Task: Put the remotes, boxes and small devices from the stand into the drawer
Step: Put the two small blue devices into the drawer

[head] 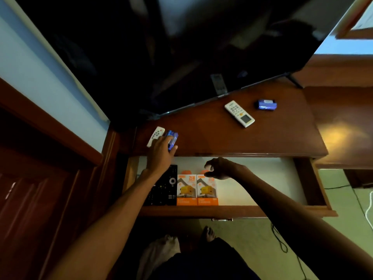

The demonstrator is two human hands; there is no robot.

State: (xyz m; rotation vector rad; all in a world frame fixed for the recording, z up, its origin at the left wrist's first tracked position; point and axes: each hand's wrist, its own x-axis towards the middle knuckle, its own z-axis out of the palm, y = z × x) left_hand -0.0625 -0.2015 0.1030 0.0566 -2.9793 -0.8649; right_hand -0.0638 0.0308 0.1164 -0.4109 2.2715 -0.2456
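Here the left hand (161, 146) reaches onto the wooden desk (262, 136) and closes its fingers around a small blue device (171, 138), which sits at the front left of the top, just beside a small white remote (155, 136) that lies touching the hand's far side. The right hand (220, 168) hovers over the open drawer (272, 178) with its fingers loosely curled and nothing in it. Inside the drawer, at the left, a black remote (167, 188) lies lengthwise, partly under the left forearm, and right next to it two orange boxes (196, 190) lie side by side, touching each other. Further back on the desk, near the foot of the dark television (161, 57), a larger white remote (239, 113) lies at an angle, and a second blue device (266, 104) rests just to its right, apart from it.
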